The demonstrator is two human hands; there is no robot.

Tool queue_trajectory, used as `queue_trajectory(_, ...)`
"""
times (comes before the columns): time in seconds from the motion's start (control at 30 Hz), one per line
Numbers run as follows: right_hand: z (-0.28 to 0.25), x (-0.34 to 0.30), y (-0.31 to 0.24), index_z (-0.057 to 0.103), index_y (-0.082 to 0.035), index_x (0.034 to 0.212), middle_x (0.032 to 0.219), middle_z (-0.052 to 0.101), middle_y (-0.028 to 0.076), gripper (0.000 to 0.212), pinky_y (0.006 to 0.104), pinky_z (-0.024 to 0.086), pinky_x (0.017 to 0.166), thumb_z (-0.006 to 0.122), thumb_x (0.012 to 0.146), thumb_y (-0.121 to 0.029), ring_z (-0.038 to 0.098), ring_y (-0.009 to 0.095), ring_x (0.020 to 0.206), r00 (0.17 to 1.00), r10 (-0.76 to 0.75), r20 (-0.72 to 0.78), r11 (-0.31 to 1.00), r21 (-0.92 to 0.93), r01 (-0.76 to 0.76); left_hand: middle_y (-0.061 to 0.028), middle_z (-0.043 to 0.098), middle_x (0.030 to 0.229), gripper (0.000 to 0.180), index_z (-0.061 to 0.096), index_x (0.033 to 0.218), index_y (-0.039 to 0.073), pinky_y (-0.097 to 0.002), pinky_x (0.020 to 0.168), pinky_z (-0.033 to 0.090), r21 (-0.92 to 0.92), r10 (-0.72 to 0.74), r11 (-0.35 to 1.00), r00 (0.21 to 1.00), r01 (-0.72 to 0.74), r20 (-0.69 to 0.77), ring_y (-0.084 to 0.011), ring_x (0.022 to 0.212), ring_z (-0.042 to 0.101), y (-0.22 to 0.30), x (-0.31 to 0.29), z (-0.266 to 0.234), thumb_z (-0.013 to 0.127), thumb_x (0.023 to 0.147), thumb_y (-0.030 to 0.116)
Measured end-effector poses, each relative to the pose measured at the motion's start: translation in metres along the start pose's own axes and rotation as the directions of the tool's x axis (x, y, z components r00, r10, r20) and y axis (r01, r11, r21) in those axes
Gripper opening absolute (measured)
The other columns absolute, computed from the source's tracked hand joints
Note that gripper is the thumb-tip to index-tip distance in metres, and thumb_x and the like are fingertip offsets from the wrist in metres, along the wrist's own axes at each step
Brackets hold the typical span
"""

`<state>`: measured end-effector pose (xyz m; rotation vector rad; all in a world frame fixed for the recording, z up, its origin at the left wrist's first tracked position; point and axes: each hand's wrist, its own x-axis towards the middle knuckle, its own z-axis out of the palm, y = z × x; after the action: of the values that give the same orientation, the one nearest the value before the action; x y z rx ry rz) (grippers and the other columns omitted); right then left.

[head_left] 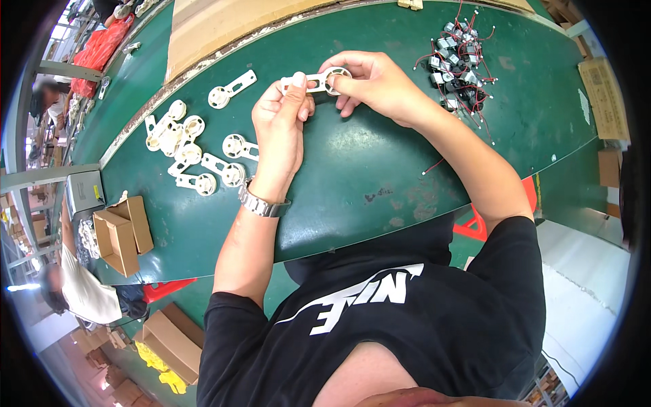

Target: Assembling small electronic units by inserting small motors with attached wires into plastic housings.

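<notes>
Between my two hands, above the green table (pixel 325 176), is a cream plastic part (pixel 316 82) with a round ring end and a flat slotted arm. My left hand (pixel 283 108) grips its arm end, thumb on top. The fingers of my right hand (pixel 373 85) close round the ring end, with the thumb pressing into it. What lies inside the ring is mostly hidden by that thumb. To the left, several like cream parts (pixel 180 139) lie in a loose pile, and one single part (pixel 234 88) lies apart, farther back.
Small motors with red and black wires (pixel 458 64) are heaped at the back right. An open cardboard box (pixel 116 241) stands at the left end near a grey metal box (pixel 85 190). Cardboard (pixel 230 24) lines the far edge. Another person (pixel 85 285) is at the left.
</notes>
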<state>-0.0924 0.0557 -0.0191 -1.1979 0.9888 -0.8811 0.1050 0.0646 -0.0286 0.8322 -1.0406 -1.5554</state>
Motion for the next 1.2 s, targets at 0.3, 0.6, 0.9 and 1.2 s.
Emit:
queue_trajectory(0.3, -0.005, -0.002, 0.000, 0.062, 0.001, 0.137, 0.104, 0.071, 0.009, 0.039, 0.0296, 0.060, 0.074, 0.064, 0.105, -0.021, 0.068, 0.015, 0.089, 0.993, -0.049, 0.109, 0.981, -0.179, 0.068, 0.0042, 0.045, 0.066, 0.030, 0.068, 0.097, 0.000, -0.0281, 0.070, 0.039, -0.076, -0.022, 0.997, 0.999, 0.019, -0.040, -0.0097, 0.067, 0.042, 0.001, -0.001, -0.003, 0.068, 0.104, 0.030)
queue_trajectory(0.6, -0.005, -0.003, -0.009, 0.065, 0.000, 0.129, 0.092, 0.069, 0.005, 0.032, 0.0276, 0.058, 0.068, 0.066, 0.101, -0.016, 0.067, 0.012, 0.076, 1.000, -0.013, 0.006, 0.919, -0.393, 0.015, 0.0046, 0.049, 0.068, 0.027, 0.070, 0.098, 0.001, -0.0252, 0.065, 0.038, 0.034, 0.030, 0.999, 0.999, -0.029, -0.021, -0.0069, 0.065, 0.043, -0.005, 0.000, 0.005, 0.068, 0.105, 0.027)
queue_trajectory(0.9, -0.024, 0.029, -0.046, 0.068, -0.007, 0.117, 0.073, 0.058, -0.003, 0.026, 0.0235, 0.040, 0.051, 0.069, 0.103, -0.028, 0.053, 0.007, 0.060, 0.995, -0.032, -0.090, 0.980, -0.199, 0.014, -0.0211, 0.066, 0.108, 0.027, 0.062, 0.119, 0.001, -0.0411, 0.080, 0.052, 0.937, 0.717, 0.123, 0.682, -0.326, 0.143, -0.0360, 0.090, 0.065, 0.030, 0.011, -0.028, 0.069, 0.096, 0.013)
queue_trajectory(1.2, -0.098, 0.162, -0.062, 0.062, -0.013, 0.130, 0.092, 0.066, 0.002, 0.040, 0.0267, 0.052, 0.066, 0.069, 0.101, -0.040, 0.061, 0.012, 0.077, 0.972, 0.124, -0.202, 0.992, 0.056, -0.115, -0.0126, 0.060, 0.112, 0.039, 0.069, 0.115, 0.005, -0.0522, 0.104, 0.039, 0.948, 0.484, -0.290, 0.875, 0.134, 0.025, -0.0330, 0.110, 0.055, 0.025, 0.011, -0.071, 0.071, 0.076, 0.007)
